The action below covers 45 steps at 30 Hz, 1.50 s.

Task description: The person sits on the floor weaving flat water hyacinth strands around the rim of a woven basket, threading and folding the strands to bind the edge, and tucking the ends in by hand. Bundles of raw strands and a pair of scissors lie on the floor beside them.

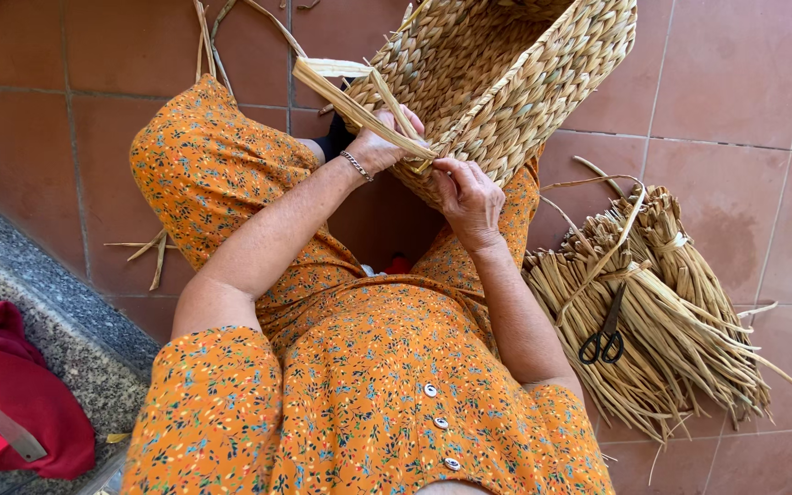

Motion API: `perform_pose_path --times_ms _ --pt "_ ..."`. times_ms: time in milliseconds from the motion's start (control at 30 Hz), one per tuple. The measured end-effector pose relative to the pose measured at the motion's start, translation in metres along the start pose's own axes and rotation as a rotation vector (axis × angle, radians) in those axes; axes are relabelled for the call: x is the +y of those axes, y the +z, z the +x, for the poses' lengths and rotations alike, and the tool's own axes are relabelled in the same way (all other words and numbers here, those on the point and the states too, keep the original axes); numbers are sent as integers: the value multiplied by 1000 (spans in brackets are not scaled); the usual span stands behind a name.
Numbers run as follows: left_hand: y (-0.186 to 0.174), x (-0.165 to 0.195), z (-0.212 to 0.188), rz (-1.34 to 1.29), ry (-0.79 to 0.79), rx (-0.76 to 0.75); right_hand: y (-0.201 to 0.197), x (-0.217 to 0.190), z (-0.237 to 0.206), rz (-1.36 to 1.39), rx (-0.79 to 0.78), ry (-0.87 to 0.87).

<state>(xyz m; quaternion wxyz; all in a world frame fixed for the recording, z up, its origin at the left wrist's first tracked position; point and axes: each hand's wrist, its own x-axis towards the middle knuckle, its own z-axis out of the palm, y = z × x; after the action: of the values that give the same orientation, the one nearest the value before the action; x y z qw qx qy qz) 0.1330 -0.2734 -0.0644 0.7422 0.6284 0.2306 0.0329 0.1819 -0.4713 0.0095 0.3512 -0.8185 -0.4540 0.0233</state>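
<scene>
A woven straw basket (pixel 515 73) lies tilted against my knees, its open mouth facing away. My left hand (pixel 379 139) grips several loose straw strands (pixel 341 92) at the basket's near corner; a bracelet sits on that wrist. My right hand (pixel 469 197) pinches the weave at the same corner, just below the strands. Both hands touch the basket edge. I wear an orange flowered dress (pixel 368 385).
Bundles of dried straw (pixel 662 312) lie on the tiled floor to my right, with black scissors (pixel 605 339) on top. A red cloth bag (pixel 11 394) rests on a grey stone step at the left. Loose straw scraps (pixel 153 247) lie on the tiles at left.
</scene>
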Motion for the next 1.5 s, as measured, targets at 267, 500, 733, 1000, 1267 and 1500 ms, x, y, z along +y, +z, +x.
perform_pose_path --times_ms 267,500,733,1000,1267,1500 --pt "5 -5 -3 -167 -32 -36 3 -1 5 23 -51 174" --pt "6 -5 -4 -189 7 -98 24 14 8 106 -67 257" --pt "-5 -1 -4 -296 -107 -20 17 44 -12 502 -101 459" --pt "-5 -15 0 -259 -67 -202 -93 89 -141 75 -184 545" --pt "-7 -18 -2 -173 -125 -231 -161 161 -282 -347 -487 1170" --pt "-3 -5 -14 52 -17 -171 -145 176 -294 -557 -744 1255"
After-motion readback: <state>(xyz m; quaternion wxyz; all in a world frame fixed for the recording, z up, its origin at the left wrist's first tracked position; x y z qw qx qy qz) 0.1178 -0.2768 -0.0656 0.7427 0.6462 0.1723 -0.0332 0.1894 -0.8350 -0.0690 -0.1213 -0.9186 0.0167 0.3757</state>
